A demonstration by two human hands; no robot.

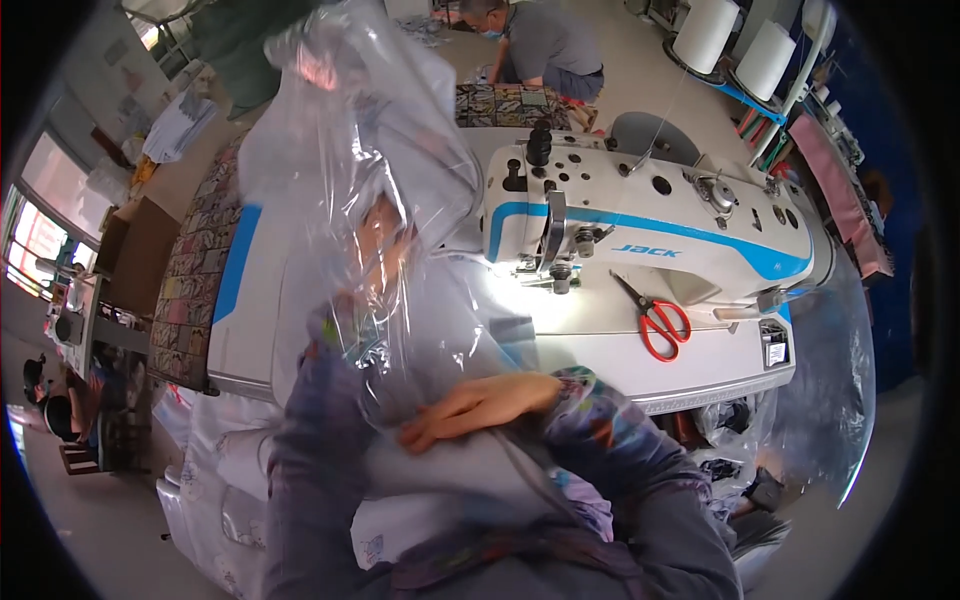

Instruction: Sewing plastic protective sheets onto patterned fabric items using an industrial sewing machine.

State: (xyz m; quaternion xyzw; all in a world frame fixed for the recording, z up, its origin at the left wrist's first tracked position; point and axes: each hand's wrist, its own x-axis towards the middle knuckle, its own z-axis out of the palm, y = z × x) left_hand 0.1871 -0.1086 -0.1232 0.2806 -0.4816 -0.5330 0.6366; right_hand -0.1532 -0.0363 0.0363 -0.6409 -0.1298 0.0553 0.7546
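Note:
Clear plastic film rises in glossy folds over pale grey-white cloth, left of the sewing machine's needle. My left hand is stretched forward and shows through the film; glare and blur hide its fingers. Close to my body, my right hand reaches leftward across the cloth. Its fingers are together and bent at the tips, gripping the near edge of the film. The white and blue sewing machine stands to the right, its lamp lit. On its bed lie scissors with red handles, slightly apart.
Two white thread cones stand on a rack at the far right. Clear plastic hangs off the table's right end. White cloth is heaped at the left. Beyond the table, a person bends low. A cardboard box stands left.

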